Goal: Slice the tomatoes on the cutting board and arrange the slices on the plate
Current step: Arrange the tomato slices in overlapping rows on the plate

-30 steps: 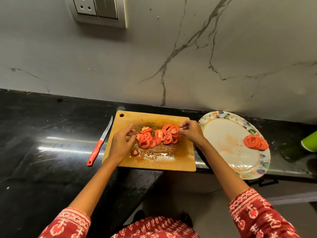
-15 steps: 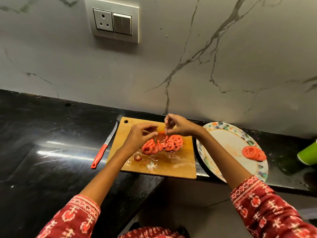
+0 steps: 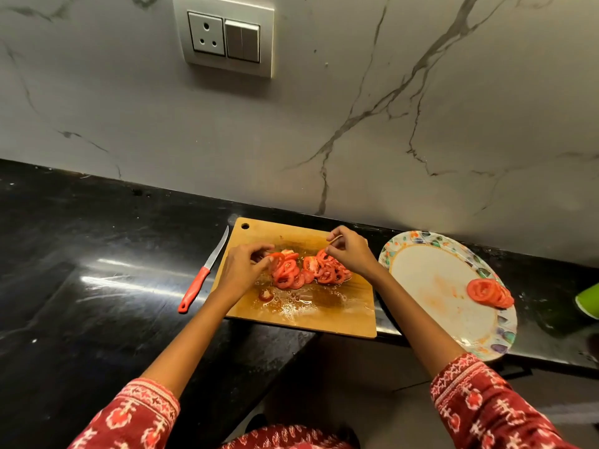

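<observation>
A wooden cutting board point(image 3: 324, 315) lies on the black stone counter point(image 3: 81, 254), its far edge close to the marble-patterned wall point(image 3: 356, 124) and its near right corner jutting past the counter's front edge, where the counter steps back. To its left, well apart from both hands, a red-handled knife point(image 3: 202, 280) lies on the counter with its blade pointing toward the wall, just beside the board's left edge. To the right, a floral-rimmed oval plate point(image 3: 421, 277) sits near the board, its near end overhanging the counter edge; most of its white centre is bare (smeared with juice), and a short overlapping row of tomato slices point(image 3: 489, 292) lies at its right side. Past the plate, a green object point(image 3: 588, 301) is cut off by the picture's edge.

The pile of sliced tomatoes point(image 3: 308, 270) sits in the middle of the board, with a wet patch of juice and one small end piece point(image 3: 265, 295) nearer the person.

The left hand point(image 3: 241, 270) is at the pile's left side, fingers curled, with thumb and fingertips closed on a slice at the pile's edge. The right hand point(image 3: 351, 252) is at the pile's right end, its fingers bent in a narrow pinch; the fingertips touch the upper slices, though whether one is actually lifted cannot be told. A socket and switch panel point(image 3: 227, 40) is set into the wall above.
</observation>
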The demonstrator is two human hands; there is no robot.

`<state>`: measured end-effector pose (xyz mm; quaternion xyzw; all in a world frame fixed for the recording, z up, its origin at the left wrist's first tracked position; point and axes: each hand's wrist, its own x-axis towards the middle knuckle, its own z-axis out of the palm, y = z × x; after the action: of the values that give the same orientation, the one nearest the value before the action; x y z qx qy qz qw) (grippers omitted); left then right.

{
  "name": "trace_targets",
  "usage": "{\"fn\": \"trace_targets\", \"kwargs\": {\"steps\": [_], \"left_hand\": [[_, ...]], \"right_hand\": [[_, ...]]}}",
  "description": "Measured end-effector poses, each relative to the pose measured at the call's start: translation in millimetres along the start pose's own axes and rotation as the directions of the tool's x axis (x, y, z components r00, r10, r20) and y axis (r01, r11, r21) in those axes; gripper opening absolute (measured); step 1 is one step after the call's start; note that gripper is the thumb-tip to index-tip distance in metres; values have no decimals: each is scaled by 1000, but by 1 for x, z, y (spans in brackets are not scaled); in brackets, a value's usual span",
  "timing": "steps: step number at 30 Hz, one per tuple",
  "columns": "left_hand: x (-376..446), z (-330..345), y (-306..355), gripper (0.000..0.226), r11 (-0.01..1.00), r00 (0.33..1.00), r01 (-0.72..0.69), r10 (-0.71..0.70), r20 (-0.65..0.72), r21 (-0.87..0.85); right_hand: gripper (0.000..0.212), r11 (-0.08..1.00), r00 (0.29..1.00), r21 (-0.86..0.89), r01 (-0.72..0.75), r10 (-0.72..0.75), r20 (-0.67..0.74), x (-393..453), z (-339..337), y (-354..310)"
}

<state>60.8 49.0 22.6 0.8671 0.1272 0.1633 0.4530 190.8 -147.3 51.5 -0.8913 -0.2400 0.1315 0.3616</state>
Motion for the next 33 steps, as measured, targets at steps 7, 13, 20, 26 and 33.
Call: {"fn": "trace_targets", "kwargs": {"steps": [7, 13, 20, 26, 33], "left_hand": [[-3, -1, -6, 18, 995, 997, 45, -50, 56, 83], [1, -7, -3, 12, 995, 993, 82, -86, 74, 57], [0, -7, -5, 11, 994, 991, 98, -101, 82, 43], [8, 3, 7, 12, 996, 991, 72, -76, 107, 43], [29, 42, 50, 15, 996, 993, -49, 39, 115, 79]], "right_hand": [[28, 909, 968, -375, 183, -100, 229, 13, 22, 12], [31, 813, 936, -529, 244, -54, 349, 31, 36, 2], [20, 852, 938, -483, 201, -25, 345, 32, 28, 6], [13, 987, 938, -139, 86, -33, 345, 16, -6, 9], [16, 972, 983, 215, -99, 62, 173, -29, -80, 38]]}}
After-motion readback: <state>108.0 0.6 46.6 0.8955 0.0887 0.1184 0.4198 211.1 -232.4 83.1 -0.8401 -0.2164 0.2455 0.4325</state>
